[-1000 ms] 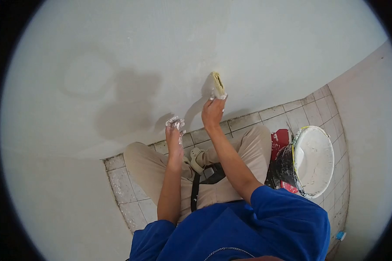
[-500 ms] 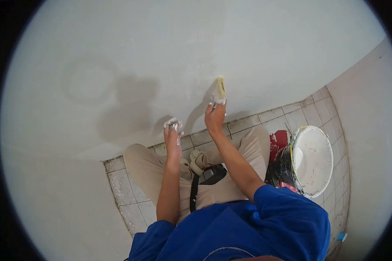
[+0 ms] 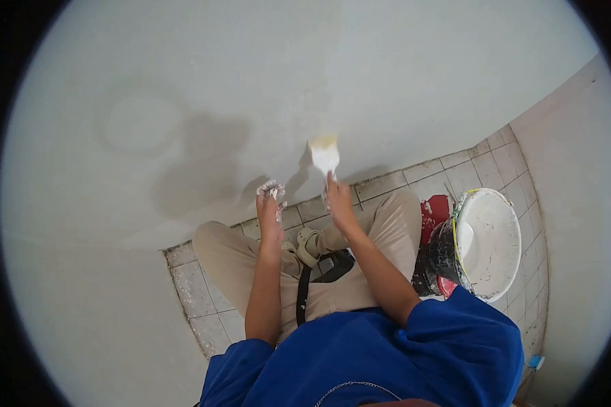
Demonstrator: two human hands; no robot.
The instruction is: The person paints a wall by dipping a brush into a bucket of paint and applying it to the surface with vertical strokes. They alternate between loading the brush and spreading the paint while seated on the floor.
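Observation:
My right hand (image 3: pixel 339 203) grips the handle of a wide paintbrush (image 3: pixel 325 159) whose flat side now faces me. Its pale yellow bristles meet the white wall (image 3: pixel 400 88), low down and not far above the floor. Left of it, my left hand (image 3: pixel 271 207) is held up near the wall with curled fingers smeared in white. Something white shows among those fingers, and I cannot tell whether it is a held thing or thick paint. White smears also mark the fingers of my right hand.
To the right stands a black bucket (image 3: pixel 445 247) with a white, paint-smeared basin (image 3: pixel 499 244) at its top. A red container (image 3: pixel 436 210) is beside it. My bent legs (image 3: pixel 217 264) are over the tiled floor (image 3: pixel 210 332). A small blue object (image 3: pixel 536 362) lies at lower right.
The paintbrush has come down the wall and slightly left, turning from edge-on to flat side toward me. My right hand has lowered with it; my left hand has stayed nearly still.

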